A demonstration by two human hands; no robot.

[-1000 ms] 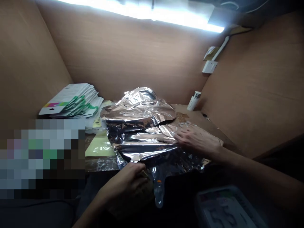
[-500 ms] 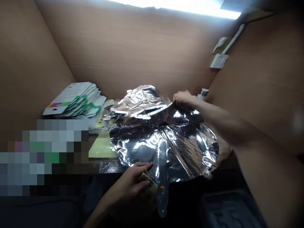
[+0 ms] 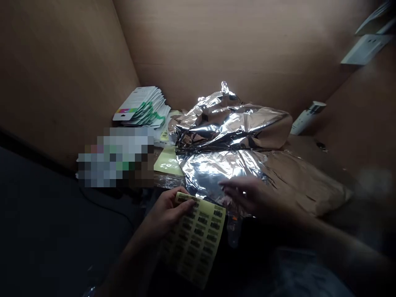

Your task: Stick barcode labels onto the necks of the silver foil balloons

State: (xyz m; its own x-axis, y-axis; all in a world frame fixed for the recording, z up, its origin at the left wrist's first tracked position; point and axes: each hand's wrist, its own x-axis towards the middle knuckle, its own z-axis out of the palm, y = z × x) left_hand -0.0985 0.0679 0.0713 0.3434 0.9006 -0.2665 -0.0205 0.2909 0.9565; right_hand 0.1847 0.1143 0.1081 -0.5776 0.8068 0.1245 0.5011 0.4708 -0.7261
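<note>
My left hand [image 3: 168, 212] grips a yellow sheet of barcode stickers [image 3: 198, 237] at its top edge, thumb on the front. A bare yellow patch shows near the top of the sheet, among the printed labels. Over the near part of the silver foil balloons [image 3: 204, 175] is my right hand [image 3: 247, 192], smeared by motion, with its fingers bent. Whether anything is between those fingers I cannot make out. A clear balloon tail [image 3: 234, 233] with an orange mark hangs over the table's front edge, just below my right hand.
A stack of printed white and green packets [image 3: 145, 107] leans at the back left. Another yellow sheet [image 3: 168, 161] lies beside the foil. Back right stands a white bottle [image 3: 305, 119] with a silver cap, below a wall socket [image 3: 366, 49]. Wooden panels enclose the table.
My right hand has left the far foil and come nearer, close to the sticker sheet. The left hand has raised the sheet so its printed face shows. The upper foil now lies differently, and the view has turned.
</note>
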